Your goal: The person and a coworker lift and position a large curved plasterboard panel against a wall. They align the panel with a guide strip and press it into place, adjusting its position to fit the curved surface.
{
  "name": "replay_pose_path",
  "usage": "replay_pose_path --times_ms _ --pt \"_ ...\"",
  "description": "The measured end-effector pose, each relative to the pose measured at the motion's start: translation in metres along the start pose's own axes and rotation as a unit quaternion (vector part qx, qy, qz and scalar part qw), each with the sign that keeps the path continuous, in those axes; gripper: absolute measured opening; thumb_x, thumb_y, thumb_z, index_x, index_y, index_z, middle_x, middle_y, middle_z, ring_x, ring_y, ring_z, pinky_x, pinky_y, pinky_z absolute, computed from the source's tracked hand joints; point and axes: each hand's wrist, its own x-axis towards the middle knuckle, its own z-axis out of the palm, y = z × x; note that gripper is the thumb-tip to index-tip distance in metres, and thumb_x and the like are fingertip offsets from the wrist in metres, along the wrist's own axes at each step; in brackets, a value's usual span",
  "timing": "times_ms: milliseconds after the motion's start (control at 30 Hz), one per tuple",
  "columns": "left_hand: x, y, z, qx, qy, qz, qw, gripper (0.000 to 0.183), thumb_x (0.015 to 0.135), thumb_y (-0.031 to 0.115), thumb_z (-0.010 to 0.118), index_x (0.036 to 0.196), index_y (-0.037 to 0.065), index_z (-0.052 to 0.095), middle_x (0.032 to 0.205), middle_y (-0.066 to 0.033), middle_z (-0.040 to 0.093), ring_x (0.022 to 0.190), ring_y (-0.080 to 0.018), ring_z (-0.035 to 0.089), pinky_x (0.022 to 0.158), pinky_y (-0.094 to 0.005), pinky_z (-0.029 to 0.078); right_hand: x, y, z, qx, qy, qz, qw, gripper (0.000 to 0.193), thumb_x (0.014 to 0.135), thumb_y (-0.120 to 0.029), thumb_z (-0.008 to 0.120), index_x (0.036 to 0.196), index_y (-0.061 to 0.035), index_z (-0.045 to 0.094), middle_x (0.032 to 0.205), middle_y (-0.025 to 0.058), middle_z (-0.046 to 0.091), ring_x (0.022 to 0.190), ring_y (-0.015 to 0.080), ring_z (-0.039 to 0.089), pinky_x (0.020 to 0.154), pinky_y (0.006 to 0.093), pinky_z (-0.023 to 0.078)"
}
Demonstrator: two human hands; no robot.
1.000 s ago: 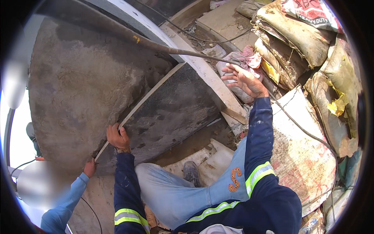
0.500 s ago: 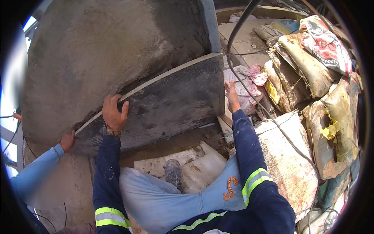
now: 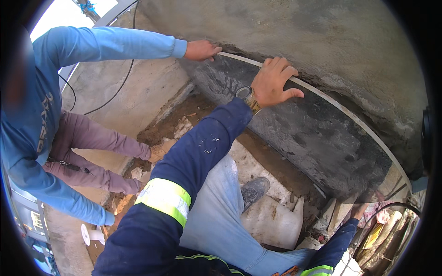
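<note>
A long dark stone slab (image 3: 322, 138) with a pale top edge stands on its long side against a rough cement wall (image 3: 340, 41). My left hand (image 3: 274, 85), a watch at its wrist, hooks its fingers over the top edge, the thumb spread along the dark face. My right hand (image 3: 358, 210) is low at the slab's right end, mostly in shadow; its fingers do not show clearly. At the slab's far left end, a co-worker's hand (image 3: 201, 49) in a light blue sleeve holds the same top edge.
The co-worker stands at left, with a white spool-like piece (image 3: 93, 235) near their lower hand. Pale board pieces (image 3: 271, 221) lie around my shoe (image 3: 254, 191). Dirty sacks (image 3: 384, 234) and a black cable (image 3: 400, 204) are at lower right. Another cable (image 3: 124, 83) hangs at left.
My view has swung left, bringing the co-worker's body into sight. My left hand stays on the slab's top edge. My right hand remains near the slab's right end, now less visible.
</note>
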Motion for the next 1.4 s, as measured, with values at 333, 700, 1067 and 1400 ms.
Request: replay_pose_path --times_ms 333,700,1067,1400 --pt "0.009 -0.023 0.015 0.011 0.04 0.065 0.997 0.058 0.075 0.064 0.073 0.087 0.009 0.062 0.084 -0.0056 0.058 0.079 -0.0265 0.055 0.078 -0.0394 0.039 0.012 0.003 -0.017 0.025 0.014 0.019 0.999 0.061 0.103 -0.046 0.044 0.149 -0.0059 0.041 0.151 0.0083 0.044 0.139 0.0251 0.04 0.117 0.0382 0.028" --pt "0.007 -0.023 0.018 0.031 0.051 0.075 0.995 0.057 0.077 0.065 0.072 0.084 0.009 0.062 0.08 -0.0062 0.059 0.075 -0.0271 0.056 0.075 -0.0388 0.039 0.012 0.008 -0.042 0.002 -0.006 -0.003 1.0 0.061 0.101 -0.046 0.05 0.149 -0.01 0.041 0.151 0.0065 0.043 0.138 0.0268 0.039 0.117 0.0412 0.029" --pt "0.001 -0.021 0.012 0.045 0.032 0.064 0.996 0.057 0.079 0.063 0.071 0.088 0.008 0.062 0.084 -0.0072 0.059 0.081 -0.028 0.056 0.08 -0.0403 0.037 0.014 0.014 -0.044 0.037 -0.028 0.041 0.998 0.062 0.101 -0.048 0.048 0.148 -0.0079 0.04 0.149 0.0091 0.044 0.136 0.0281 0.041 0.116 0.0421 0.029" --pt "-0.006 -0.032 0.008 -0.013 0.011 0.027 0.999 0.047 0.089 0.055 0.064 0.088 0.008 0.065 0.085 -0.0066 0.062 0.083 -0.0296 0.059 0.081 -0.0398 0.038 0.032 0.042 -0.03 -0.098 -0.01 -0.093 0.991 0.043 0.098 -0.035 0.061 0.131 -0.0078 0.057 0.125 0.0028 0.062 0.113 0.0185 0.058 0.1 0.0343 0.044"
